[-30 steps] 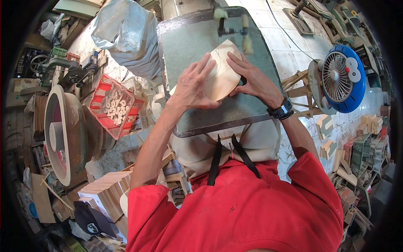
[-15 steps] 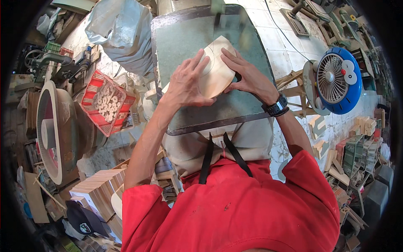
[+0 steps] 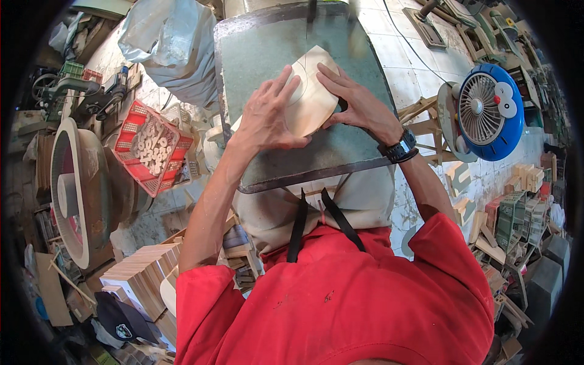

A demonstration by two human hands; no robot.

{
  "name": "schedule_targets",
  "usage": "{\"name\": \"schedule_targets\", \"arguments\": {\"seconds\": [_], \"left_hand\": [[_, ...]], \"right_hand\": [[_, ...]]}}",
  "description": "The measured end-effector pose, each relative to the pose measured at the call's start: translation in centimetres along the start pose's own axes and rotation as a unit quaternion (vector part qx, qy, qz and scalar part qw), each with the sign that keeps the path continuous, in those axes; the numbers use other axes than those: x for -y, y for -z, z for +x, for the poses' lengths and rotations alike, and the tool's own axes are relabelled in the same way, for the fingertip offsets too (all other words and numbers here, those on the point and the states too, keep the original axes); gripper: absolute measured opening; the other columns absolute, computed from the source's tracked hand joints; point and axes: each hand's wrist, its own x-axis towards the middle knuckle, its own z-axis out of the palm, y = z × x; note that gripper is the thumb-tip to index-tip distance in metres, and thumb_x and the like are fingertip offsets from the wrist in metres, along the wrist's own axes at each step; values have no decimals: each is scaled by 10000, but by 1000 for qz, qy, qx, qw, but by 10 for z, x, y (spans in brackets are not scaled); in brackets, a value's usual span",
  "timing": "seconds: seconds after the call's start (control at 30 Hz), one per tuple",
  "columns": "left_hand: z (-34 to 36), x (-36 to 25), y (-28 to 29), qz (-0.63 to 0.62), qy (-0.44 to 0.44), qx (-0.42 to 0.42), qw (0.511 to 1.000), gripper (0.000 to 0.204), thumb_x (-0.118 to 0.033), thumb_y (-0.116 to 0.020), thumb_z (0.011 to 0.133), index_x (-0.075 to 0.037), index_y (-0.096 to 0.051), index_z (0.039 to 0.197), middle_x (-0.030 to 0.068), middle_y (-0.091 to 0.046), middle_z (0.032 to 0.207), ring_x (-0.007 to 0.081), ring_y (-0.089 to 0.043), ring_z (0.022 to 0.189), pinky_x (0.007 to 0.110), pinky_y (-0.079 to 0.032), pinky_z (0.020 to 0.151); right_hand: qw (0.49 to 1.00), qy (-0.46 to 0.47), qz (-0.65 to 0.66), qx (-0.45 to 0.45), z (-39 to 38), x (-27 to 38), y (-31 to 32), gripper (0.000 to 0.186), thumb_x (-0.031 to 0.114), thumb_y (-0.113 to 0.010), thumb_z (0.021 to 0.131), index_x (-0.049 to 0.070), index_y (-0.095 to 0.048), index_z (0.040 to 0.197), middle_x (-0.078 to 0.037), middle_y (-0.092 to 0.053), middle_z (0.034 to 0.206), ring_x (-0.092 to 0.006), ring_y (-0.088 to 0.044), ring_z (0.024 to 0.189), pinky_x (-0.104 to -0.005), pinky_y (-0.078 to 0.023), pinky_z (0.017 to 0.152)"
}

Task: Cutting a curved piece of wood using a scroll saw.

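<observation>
A pale wooden block (image 3: 313,91) with a curved line drawn on its top lies on a grey, dark-rimmed machine table (image 3: 274,173). My left hand (image 3: 271,112) grips its left side, thumb toward the near edge and fingers over the top. On the right side, my right hand (image 3: 359,103) holds the block with fingers on top and the thumb low at its side. A narrow dark upright part (image 3: 312,11) of the machine stands just beyond the block's far corner. Whether it touches the wood, I cannot tell.
Left of the table are a red plastic basket (image 3: 131,155) of small wooden pieces and a large pale bag (image 3: 170,48). A blue fan (image 3: 490,112) stands to the right. Stacked wooden boards (image 3: 143,274) sit at lower left, crates (image 3: 511,222) at lower right.
Both hands and the block have shifted slightly away from me, toward the table's far edge. The grip looks the same.
</observation>
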Motion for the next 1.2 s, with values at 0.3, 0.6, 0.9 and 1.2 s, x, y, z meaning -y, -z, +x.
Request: {"name": "schedule_targets", "arguments": {"seconds": [0.3,0.6,0.9,1.2], "left_hand": [[3,-5,7,-4,18,22,1000,1089,-435,-875,517,28,-491,1425,221,-381,1567,404,-499,1317,456,-443,1098],[4,-13,3,3,47,18,999,1113,-457,-867,520,14,-464,1444,230,-395,1553,418,-505,1300,460,-443,1090],[7,-14,-3,16,52,-15,998,1109,-429,-871,464,-19,-474,1415,222,-425,1521,401,-546,1222,467,-487,1022],[9,-15,-3,9,55,-16,998,1155,-493,-876,486,24,-448,1426,249,-403,1532,409,-543,1230,459,-475,1040]], "right_hand": [[1000,10,-9,5,3,-2,2,1009,314,-878,669,15,-402,1507,-101,-349,1618,-360,-328,1477,-434,-318,1220],[1000,7,1,29,8,-11,6,1031,356,-886,654,53,-408,1516,-87,-349,1621,-336,-318,1489,-426,-346,1201],[996,-67,-12,-49,-11,17,1,947,256,-846,742,96,-378,1550,-145,-451,1515,-302,-449,1379,-403,-410,1114],[859,-339,323,-209,-17,75,-45,844,217,-739,926,-34,-249,1566,-232,-495,1497,-81,-603,570,-268,-517,521]]}}
